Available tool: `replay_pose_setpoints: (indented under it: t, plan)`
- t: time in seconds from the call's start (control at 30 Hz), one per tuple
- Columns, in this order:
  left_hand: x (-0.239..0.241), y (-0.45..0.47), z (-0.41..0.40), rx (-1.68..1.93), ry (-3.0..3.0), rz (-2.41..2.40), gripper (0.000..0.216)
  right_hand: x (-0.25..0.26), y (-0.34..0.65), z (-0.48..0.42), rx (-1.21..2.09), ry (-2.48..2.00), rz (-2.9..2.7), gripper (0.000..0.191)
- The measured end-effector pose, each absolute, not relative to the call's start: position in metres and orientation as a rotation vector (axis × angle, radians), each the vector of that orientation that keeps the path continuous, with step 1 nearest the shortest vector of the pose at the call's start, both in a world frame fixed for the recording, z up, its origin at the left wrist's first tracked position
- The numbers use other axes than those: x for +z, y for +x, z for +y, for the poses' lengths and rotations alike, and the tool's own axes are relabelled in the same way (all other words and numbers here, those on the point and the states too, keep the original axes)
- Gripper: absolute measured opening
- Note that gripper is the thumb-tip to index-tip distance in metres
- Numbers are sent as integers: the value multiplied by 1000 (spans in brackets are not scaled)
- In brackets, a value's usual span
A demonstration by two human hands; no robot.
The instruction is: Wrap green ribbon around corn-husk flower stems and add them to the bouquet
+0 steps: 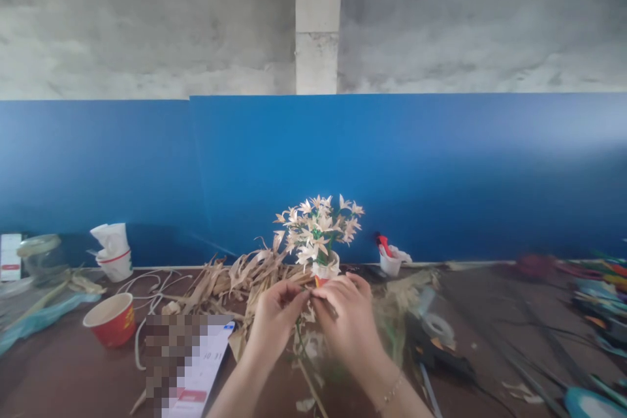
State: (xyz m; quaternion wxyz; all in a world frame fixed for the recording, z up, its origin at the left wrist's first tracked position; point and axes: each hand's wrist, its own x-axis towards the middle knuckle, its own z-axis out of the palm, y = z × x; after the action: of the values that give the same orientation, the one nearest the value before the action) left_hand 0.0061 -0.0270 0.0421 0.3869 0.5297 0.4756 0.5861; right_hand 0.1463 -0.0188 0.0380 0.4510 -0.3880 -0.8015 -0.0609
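Observation:
My left hand [280, 313] and my right hand [350, 313] meet at the fingertips in the middle of the view, both closed in a pinch. From under the left fingers a thin green stem [300, 339] runs down toward the table. What the right fingertips pinch is too small and hidden to make out. Just behind my hands stands a bunch of pale, star-shaped flowers [321, 228] with green stems, set in a white and red paper cup [329, 268]. The hands partly cover this cup.
Dry corn husks [220, 284] lie heaped behind my left hand. At the left are a red paper cup [112, 320], a phone [208, 366] and a white cable [142, 326]. A tape roll [438, 328] and a white cup with a red-handled tool [390, 261] sit right.

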Motion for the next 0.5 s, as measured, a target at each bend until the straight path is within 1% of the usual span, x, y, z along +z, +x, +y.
replay_pose_setpoints:
  t: [0.17, 0.27, 0.33, 0.5]
  plan:
    - [44, 5, -27, 1487, 1452, 1266, 16, 40, 147, -21, -198, -952, -1915, 11]
    - [45, 3, -27, 1532, 1502, 1255, 12, 42, 146, -23, -89, -973, -1847, 10]
    - [45, 0, -27, 1529, 1552, 1212, 11, 44, 146, -24, 128, -1003, -1799, 10]
    - [50, -8, -31, 1480, 1756, 1093, 8, 51, 148, -23, 996, -1037, -1638, 17]
